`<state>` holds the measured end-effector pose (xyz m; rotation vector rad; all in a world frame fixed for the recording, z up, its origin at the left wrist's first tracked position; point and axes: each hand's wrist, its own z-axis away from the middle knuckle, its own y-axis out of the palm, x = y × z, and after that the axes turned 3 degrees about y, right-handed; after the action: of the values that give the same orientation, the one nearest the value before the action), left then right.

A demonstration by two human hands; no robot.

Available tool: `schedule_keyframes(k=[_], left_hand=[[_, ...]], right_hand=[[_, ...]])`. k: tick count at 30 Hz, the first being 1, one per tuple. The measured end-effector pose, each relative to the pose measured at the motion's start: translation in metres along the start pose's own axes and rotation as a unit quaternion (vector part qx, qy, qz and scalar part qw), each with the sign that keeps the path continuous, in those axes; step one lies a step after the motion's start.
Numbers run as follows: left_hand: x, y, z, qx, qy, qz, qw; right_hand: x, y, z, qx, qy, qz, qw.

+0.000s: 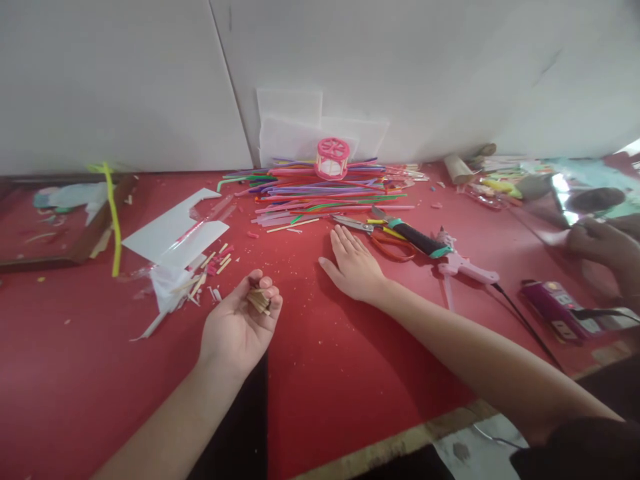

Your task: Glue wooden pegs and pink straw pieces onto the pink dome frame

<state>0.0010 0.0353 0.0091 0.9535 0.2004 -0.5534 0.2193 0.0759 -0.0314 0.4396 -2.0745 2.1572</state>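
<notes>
Palm up, my left hand (pixel 237 327) has its fingers curled round a small bundle of short wooden sticks (pixel 259 301). My right hand (pixel 353 263) lies palm down on the red table (pixel 320 387), fingers stretched out and nothing seen in it. Just beyond its fingertips are scissors with orange handles (pixel 393 247) and cutting pliers with black and teal grips (pixel 420 237). To the right lies a pink glue gun (pixel 463 267). Cut sticks and pink scraps (pixel 215 263) are scattered left of centre.
Colourful pipe cleaners (pixel 325 193) lie along the wall, with a small pink round cage-like craft (pixel 332 159) on them. White sheets (pixel 170 230) and a yellow strip (pixel 114 220) are at left. A purple power strip (pixel 560 310) sits at right, near another person's hand (pixel 600 247).
</notes>
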Motion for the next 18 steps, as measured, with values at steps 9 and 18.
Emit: schedule_keyframes(k=[9, 18], left_hand=[[-0.011, -0.011, 0.009, -0.008, -0.002, 0.026, 1.000], [-0.018, -0.012, 0.006, 0.000, -0.028, 0.120, 0.992]], right_hand=[[0.039, 0.005, -0.029, 0.051, -0.142, -0.001, 0.989], [0.019, -0.003, 0.100, 0.017, -0.031, -0.035, 0.999]])
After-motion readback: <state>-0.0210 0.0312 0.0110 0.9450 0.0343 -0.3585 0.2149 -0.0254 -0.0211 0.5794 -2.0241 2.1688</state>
